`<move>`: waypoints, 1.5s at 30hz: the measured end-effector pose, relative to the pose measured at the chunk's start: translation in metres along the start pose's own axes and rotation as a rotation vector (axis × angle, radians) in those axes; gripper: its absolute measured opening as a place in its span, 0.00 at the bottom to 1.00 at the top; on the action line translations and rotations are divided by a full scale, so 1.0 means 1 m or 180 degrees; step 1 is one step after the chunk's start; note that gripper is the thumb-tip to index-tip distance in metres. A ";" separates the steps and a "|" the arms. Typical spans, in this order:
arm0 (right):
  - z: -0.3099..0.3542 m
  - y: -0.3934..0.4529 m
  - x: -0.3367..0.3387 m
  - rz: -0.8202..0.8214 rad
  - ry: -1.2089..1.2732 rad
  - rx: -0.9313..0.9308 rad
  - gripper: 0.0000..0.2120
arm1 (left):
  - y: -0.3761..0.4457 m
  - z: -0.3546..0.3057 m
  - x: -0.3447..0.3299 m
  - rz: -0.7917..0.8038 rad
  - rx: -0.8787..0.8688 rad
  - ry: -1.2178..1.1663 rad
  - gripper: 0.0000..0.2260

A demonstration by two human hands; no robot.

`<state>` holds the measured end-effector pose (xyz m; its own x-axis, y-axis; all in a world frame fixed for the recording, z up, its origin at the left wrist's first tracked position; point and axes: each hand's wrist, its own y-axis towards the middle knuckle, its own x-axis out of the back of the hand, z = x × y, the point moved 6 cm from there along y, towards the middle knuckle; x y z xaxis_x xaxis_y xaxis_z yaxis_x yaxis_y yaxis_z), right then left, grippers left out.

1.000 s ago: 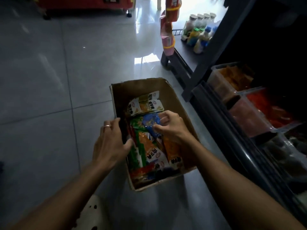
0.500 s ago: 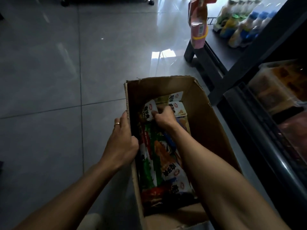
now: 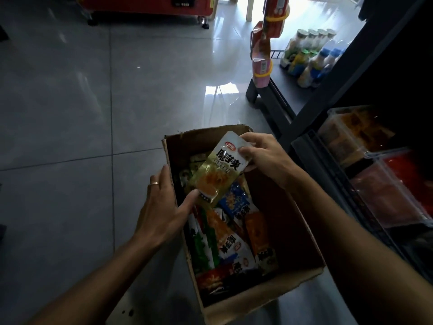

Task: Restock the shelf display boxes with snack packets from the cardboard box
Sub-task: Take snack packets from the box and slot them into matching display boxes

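**Yellow packet held above the box**

Head view: right hand (image 3: 264, 158) pinching the top end of a glossy yellow-and-white snack packet (image 3: 219, 171), held over the far-left corner of the open brown cardboard box (image 3: 302, 233). Left hand (image 3: 161, 207) resting on the box's left wall, fingers straight, thumb touching the packet's lower end. Clear plastic display boxes (image 3: 375, 174) on the dark shelf at right.

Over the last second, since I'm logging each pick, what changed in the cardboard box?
The right hand, which was rummaging among the packets, has lifted a yellow snack packet up out of the cardboard box, pinching its top end. The left hand has shifted from the box's left wall so its thumb touches the packet's lower end. The box and the other packets stay put.
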<state>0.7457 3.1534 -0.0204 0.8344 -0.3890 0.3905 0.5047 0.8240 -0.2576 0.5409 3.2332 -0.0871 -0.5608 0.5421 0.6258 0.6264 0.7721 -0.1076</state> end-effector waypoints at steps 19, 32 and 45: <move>-0.158 -0.030 -0.129 0.0935 -0.0975 -0.1404 0.35 | -0.013 0.044 0.026 0.0038 0.0746 -0.0906 0.06; -0.160 -0.014 -0.149 0.0609 -0.1631 -0.1143 0.08 | -0.014 0.043 0.022 0.0147 0.0752 -0.1072 0.07; -0.095 -0.020 -0.049 -0.0437 -0.0174 -0.0629 0.04 | -0.016 0.029 0.027 0.0001 0.0664 -0.1113 0.09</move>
<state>0.7156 3.1167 -0.1186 0.7444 -0.4645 0.4797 0.6506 0.6663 -0.3644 0.4998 3.2446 -0.0911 -0.7335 0.5947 0.3291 0.5234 0.8031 -0.2846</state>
